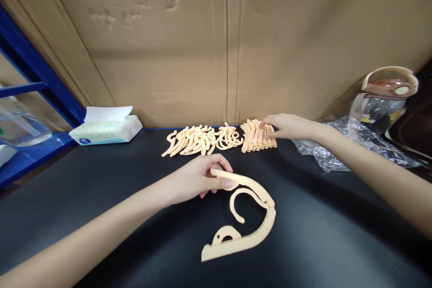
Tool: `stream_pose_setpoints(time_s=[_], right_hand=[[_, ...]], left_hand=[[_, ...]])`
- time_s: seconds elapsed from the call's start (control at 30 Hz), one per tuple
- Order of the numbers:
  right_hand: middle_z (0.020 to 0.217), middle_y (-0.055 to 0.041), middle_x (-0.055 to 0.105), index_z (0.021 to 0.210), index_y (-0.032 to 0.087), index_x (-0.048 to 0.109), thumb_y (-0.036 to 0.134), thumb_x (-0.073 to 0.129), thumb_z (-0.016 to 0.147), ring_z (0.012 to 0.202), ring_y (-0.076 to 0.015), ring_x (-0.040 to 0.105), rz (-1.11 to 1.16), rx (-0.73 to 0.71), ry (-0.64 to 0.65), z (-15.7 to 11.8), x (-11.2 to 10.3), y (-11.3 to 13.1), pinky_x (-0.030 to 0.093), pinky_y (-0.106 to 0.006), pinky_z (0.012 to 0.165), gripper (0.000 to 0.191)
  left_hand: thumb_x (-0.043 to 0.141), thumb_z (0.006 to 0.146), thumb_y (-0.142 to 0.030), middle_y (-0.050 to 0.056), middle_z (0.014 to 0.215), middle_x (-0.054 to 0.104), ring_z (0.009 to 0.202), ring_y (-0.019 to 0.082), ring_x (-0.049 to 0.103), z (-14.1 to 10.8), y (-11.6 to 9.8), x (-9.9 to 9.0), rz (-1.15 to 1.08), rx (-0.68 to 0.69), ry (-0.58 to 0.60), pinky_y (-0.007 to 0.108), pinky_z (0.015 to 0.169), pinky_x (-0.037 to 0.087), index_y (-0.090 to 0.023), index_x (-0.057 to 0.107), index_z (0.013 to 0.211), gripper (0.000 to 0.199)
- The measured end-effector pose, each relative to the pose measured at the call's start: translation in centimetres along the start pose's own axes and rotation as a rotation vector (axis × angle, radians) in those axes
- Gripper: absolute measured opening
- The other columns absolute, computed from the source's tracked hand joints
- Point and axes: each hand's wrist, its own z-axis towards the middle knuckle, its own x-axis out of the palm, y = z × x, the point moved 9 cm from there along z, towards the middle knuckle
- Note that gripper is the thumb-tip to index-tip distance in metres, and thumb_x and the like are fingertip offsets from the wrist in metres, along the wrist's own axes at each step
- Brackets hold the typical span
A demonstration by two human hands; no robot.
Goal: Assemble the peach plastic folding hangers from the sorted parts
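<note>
My left hand (202, 176) grips one arm of a cream plastic folding clothes hanger (266, 222), thumb on top and fingers curled beneath. The hanger's two arms are joined at a hinge on the right, with its hook (238, 195) curling between them. Its other arm points down and left, showing a small holed tab. My right hand (283, 126) reaches to the right end of a row of curved hanger arms (251, 137). Thumb and fingers stand apart there, touching or just over the pieces; no piece is lifted.
Left of the row lie a small pile of hooks (227, 137) and a larger pile of hanger arms (192, 140). A tissue pack (106, 128) is at the back left. Clear plastic wrap (327, 148) and a water bottle (381, 103) are at the right. Cardboard (162, 54) walls the back.
</note>
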Motion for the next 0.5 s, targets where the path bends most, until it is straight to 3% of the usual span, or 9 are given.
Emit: stream_pose_setpoints(time_s=[0.13,0.2,0.27,0.37,0.5], right_hand=[[0.103,-0.0078,0.067,0.103,0.017,0.065,0.042,0.053,0.085,0.094,-0.0223,0.061,0.244,-0.012,-0.113,-0.2,-1.8,2.4,0.044,-0.034,0.081,0.033],[0.087,-0.0046,0.069,0.091,0.018,0.067,0.047,0.050,0.086,0.080,-0.0180,0.062,0.438,-0.085,-0.017,-0.6,-1.4,5.6,0.045,-0.030,0.071,0.034],[0.086,-0.0037,0.069,0.092,0.017,0.067,0.047,0.052,0.086,0.076,-0.0151,0.062,0.655,-0.192,0.175,-1.2,-0.1,9.5,0.046,-0.027,0.068,0.034],[0.078,-0.0012,0.066,0.097,0.017,0.065,0.043,0.062,0.080,0.071,-0.0122,0.059,0.775,-0.290,0.263,-2.0,0.7,12.8,0.043,-0.022,0.060,0.031],[0.072,-0.0004,0.063,0.095,0.015,0.066,0.033,0.057,0.084,0.063,-0.0098,0.055,0.751,-0.258,0.174,-1.7,0.3,12.5,0.039,-0.021,0.055,0.023]], left_hand=[[0.069,0.074,-0.026,-0.002,0.076,0.057,0.066,0.010,0.052,-0.1,0.1,-0.3,-0.239,-0.049,-0.082,0.021,0.056,0.048,-0.016,0.057,0.088,0.021],[0.070,0.074,-0.027,-0.001,0.080,0.059,0.072,0.010,0.055,-0.2,0.2,-0.7,-0.349,-0.049,-0.153,0.023,0.065,0.051,-0.015,0.060,0.085,0.019],[0.070,0.074,-0.027,0.000,0.082,0.059,0.075,0.009,0.054,-0.3,0.3,-1.1,-0.439,-0.037,-0.216,0.021,0.067,0.051,-0.014,0.062,0.083,0.018],[0.071,0.074,-0.030,-0.002,0.072,0.052,0.064,0.005,0.045,-0.2,0.7,-1.6,-0.477,-0.033,-0.264,0.013,0.054,0.042,-0.013,0.064,0.080,0.020],[0.068,0.076,-0.039,-0.006,0.060,0.040,0.054,0.004,0.032,0.1,1.1,-2.3,-0.396,-0.021,-0.310,0.011,0.042,0.027,-0.012,0.061,0.071,0.029]])
